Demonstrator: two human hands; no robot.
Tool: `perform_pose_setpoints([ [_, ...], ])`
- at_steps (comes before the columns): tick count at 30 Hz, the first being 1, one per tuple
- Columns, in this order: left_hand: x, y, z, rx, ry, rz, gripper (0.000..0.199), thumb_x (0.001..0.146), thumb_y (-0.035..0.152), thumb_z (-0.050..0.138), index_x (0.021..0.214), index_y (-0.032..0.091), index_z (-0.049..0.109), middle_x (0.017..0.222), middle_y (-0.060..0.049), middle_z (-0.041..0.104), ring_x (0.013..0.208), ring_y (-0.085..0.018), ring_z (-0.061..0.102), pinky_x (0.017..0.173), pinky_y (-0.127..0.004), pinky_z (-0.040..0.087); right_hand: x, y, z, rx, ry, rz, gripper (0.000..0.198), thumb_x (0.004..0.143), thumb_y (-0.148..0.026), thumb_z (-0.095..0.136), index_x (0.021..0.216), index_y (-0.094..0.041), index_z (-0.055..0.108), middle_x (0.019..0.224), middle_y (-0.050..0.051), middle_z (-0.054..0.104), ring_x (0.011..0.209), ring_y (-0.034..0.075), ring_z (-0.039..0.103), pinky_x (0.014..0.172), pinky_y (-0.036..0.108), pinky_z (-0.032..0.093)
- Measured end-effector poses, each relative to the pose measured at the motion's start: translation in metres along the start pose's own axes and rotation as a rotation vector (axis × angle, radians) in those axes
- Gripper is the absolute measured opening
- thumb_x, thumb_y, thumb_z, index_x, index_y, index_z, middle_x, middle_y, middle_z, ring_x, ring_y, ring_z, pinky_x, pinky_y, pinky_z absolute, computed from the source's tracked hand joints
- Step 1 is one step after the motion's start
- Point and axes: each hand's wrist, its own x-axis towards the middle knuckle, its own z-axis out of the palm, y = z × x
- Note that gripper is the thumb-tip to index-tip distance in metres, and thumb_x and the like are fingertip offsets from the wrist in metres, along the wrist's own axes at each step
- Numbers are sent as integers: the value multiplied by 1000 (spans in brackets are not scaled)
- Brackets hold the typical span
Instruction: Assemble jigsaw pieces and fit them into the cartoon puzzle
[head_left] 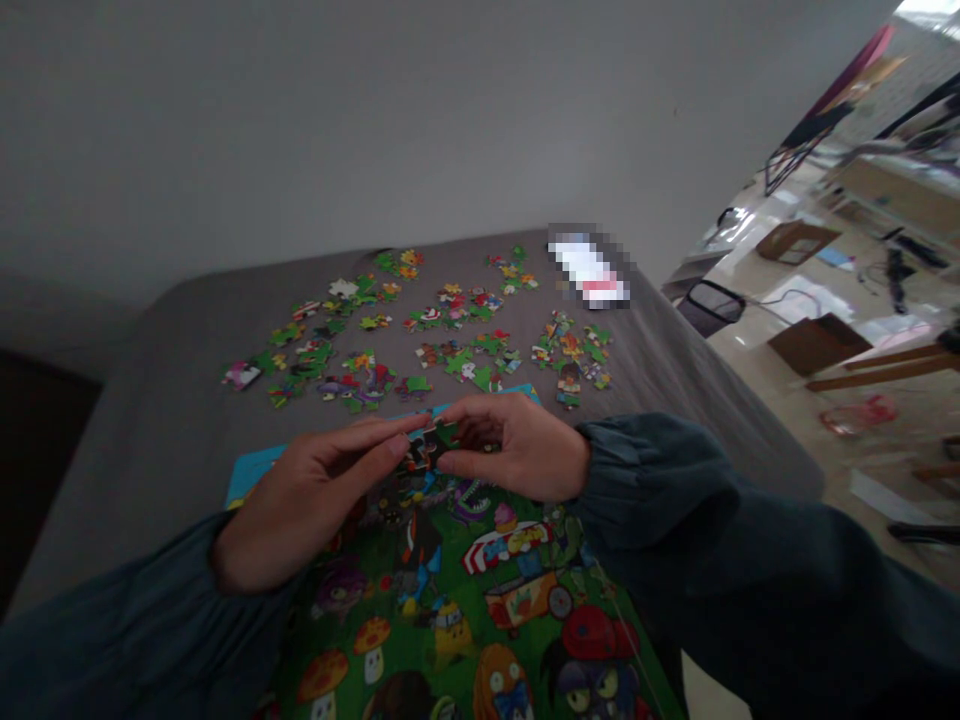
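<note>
My left hand point(300, 497) and my right hand point(525, 447) meet above a colourful cartoon picture board point(420, 625). Dark jigsaw puzzle pieces point(424, 449) sit pinched between the fingertips of both hands, edge to edge or overlapping; whether they are interlocked I cannot tell. Thumbs and forefingers are closed on them. The board shows mushrooms, a food cart and other figures on green, with a light blue border at its far edge. My hands and sleeves cover part of its upper area.
Loose jigsaw pieces lie in several clusters, one at the left point(307, 355) and one at the right point(570, 350), on a grey cloth-covered surface point(176, 390). A phone with a blurred screen point(589, 270) rests near the back right, by the wall. Cardboard boxes point(819, 345) stand on the floor.
</note>
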Motion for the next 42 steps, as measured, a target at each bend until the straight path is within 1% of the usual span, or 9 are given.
perform_pose_setpoints([
  [8, 1, 4, 3, 46, 61, 37, 51, 85, 68, 68, 115, 30, 82, 113, -5, 83, 97, -27, 77, 86, -35, 64, -2, -6, 1, -12, -21, -9, 18, 84, -19, 76, 98, -15, 67, 79, -3, 67, 71, 10, 63, 70, 27, 54],
  [13, -1, 5, 4, 52, 77, -5, 50, 85, 68, 67, 112, 30, 83, 102, -4, 85, 97, -28, 78, 92, -38, 64, -2, -4, 1, -5, -26, 2, 18, 84, -19, 74, 98, -14, 66, 76, -3, 65, 68, 10, 60, 67, 26, 51],
  [22, -2, 9, 8, -246, 73, -115, 48, 66, 50, 90, 109, 30, 82, 83, 0, 84, 86, -26, 80, 75, -34, 68, 1, -1, -3, 75, -25, 19, 20, 79, -21, 82, 88, -16, 64, 74, -4, 64, 67, 10, 60, 66, 26, 50],
  [26, -3, 7, 7, -257, 100, -168, 61, 67, 50, 90, 123, 29, 76, 70, 0, 79, 65, -22, 76, 52, -26, 62, 0, -1, -2, 40, -12, -5, 22, 80, -21, 83, 89, -16, 64, 76, -4, 65, 68, 10, 61, 66, 25, 51],
  [28, -3, 7, 6, -231, 118, -168, 67, 68, 50, 89, 129, 28, 72, 75, -1, 81, 62, -20, 74, 47, -23, 59, -1, 0, -1, -24, 18, -47, 18, 84, -21, 78, 96, -16, 65, 80, -2, 67, 71, 11, 63, 70, 27, 53],
  [31, -4, 8, 5, -215, 150, -99, 71, 68, 47, 89, 133, 28, 67, 103, -5, 82, 64, -16, 74, 52, -21, 59, -4, 0, 1, -153, 70, -121, 29, 88, -21, 74, 115, -16, 64, 86, 0, 69, 77, 13, 67, 77, 30, 57],
  [34, -8, 7, 2, -181, 58, -58, 70, 72, 47, 86, 136, 30, 64, 121, -7, 77, 67, -15, 73, 54, -21, 60, -8, -2, 2, -266, 23, -159, 43, 91, -21, 71, 132, -18, 58, 88, 0, 70, 77, 15, 70, 76, 30, 58],
  [38, -17, 4, -5, -47, -132, -32, 68, 82, 50, 78, 144, 32, 58, 96, -4, 80, 77, -21, 76, 62, -24, 64, -16, -9, 7, -420, -92, -178, 51, 93, -21, 67, 142, -19, 52, 93, 3, 73, 78, 18, 72, 76, 32, 57],
  [42, -25, 0, -11, 68, -266, -41, 93, 89, 52, 70, 166, 39, 19, 81, 1, 79, 68, -21, 76, 52, -22, 60, -25, -13, 16, -485, -152, -151, 68, 95, -19, 65, 157, -20, 36, 91, 1, 74, 77, 18, 72, 75, 32, 57],
])
